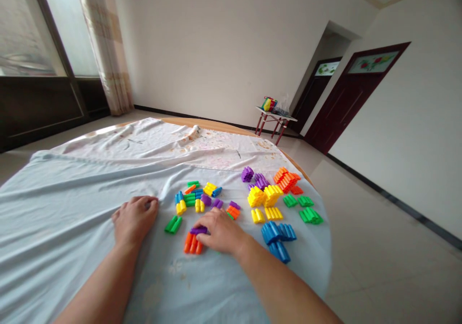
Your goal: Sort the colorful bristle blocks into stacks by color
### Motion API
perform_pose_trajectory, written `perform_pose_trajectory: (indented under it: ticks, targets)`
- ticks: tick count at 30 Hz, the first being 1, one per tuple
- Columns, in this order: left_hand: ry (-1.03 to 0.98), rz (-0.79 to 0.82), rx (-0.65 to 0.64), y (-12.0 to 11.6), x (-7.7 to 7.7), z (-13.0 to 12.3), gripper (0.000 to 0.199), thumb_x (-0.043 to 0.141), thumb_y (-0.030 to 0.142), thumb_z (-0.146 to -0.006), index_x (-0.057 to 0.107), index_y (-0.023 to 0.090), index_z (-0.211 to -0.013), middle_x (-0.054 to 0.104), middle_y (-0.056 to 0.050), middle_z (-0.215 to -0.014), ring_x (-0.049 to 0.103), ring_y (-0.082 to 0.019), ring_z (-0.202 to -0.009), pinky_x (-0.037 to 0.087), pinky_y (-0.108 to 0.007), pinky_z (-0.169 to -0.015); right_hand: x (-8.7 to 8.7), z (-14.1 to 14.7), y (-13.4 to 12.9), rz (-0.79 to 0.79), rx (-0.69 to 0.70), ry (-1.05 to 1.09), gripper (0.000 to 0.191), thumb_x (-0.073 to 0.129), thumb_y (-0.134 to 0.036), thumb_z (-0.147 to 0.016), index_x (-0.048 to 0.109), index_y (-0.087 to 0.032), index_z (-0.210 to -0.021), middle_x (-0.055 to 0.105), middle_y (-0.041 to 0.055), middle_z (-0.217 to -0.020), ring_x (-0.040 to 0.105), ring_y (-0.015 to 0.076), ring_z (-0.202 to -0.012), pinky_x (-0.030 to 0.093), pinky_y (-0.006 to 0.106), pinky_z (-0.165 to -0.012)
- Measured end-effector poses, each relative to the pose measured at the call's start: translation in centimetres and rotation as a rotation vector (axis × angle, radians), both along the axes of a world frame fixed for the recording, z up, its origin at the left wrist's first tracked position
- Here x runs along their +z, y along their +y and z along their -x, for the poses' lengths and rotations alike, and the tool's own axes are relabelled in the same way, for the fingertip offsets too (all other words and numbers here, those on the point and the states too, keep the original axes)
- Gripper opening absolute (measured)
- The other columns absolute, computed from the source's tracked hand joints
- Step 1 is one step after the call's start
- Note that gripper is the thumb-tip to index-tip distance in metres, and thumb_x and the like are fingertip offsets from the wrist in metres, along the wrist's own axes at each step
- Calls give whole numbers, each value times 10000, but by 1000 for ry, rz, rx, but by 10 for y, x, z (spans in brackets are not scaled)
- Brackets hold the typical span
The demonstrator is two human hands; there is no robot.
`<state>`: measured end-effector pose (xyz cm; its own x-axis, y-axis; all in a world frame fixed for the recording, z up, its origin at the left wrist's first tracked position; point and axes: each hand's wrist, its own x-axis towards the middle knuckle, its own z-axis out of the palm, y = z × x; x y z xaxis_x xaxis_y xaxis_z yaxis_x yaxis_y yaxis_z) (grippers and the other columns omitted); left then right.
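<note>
My right hand (219, 229) is closed round a purple plastic block (198, 229), with the fingertips at its far side and the thumb near its end. Just in front of the purple block lies an orange block (193, 243) made of joined tubes. My left hand (135, 218) rests on the cloth to the left of the blocks, its fingers bent loosely and apart, with nothing seen in it. A green block (173, 224) lies between the two hands. Beyond them is a loose mixed group with a yellow block (199, 205), a blue block (179, 197) and an orange block (233, 212).
Blocks lie grouped by colour on the right: purple (247, 174), orange (288, 179), yellow (256, 196), green (311, 215) and blue (276, 233). A wrinkled pale cloth (86, 208) covers the round table. Farther back, a small table (276, 117) carries bags.
</note>
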<state>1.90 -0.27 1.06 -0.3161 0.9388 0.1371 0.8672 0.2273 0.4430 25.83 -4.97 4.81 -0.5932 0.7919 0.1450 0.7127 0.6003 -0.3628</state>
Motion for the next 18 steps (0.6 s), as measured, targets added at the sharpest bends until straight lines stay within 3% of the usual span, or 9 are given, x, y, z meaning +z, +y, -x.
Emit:
perform_pose_trajectory:
  ticks: [5, 8, 12, 15, 18]
  targets:
    - [8, 11, 8, 0, -1, 0, 445, 308, 462, -830, 675, 269, -991, 592, -63, -1195, 477, -310, -1109, 319, -487, -958, -1, -3, -4, -88, -111, 60, 280, 579, -146, -803, 647, -200, -1069, 645, 48, -1086, 503, 198, -1038, 388, 331, -925]
    - [15, 15, 9, 0, 1, -1, 443, 308, 460, -831, 673, 267, -993, 592, -62, -1193, 481, -306, -1105, 321, -484, -954, -2, -3, -9, -96, 16, 13, 388, 534, -81, -795, 608, -232, -1144, 582, 26, -1237, 464, 195, -1106, 377, 362, -952]
    - [20, 50, -6, -1, 5, -1, 470, 285, 468, -842, 662, 258, -1028, 573, -69, -1222, 472, -307, -1127, 317, -478, -958, -4, -2, -15, -98, 228, -137, 391, 536, -132, -819, 574, -274, -1182, 503, -6, -1357, 440, 222, -1144, 393, 427, -929]
    - [40, 77, -12, 2, 5, 1, 501, 263, 493, -841, 648, 259, -1061, 548, -72, -1257, 465, -313, -1138, 315, -477, -964, -2, 3, -16, -105, 245, -241, 342, 529, -181, -845, 581, -276, -1170, 552, 14, -1291, 477, 232, -1086, 426, 443, -885]
    - [84, 109, -17, 4, 3, 4, 539, 217, 519, -842, 626, 278, -1097, 533, -59, -1281, 461, -301, -1146, 319, -463, -964, 3, 8, -18, -136, 143, -252, 347, 558, -391, -849, 580, -269, -1173, 623, 56, -1106, 519, 248, -1012, 454, 450, -847]
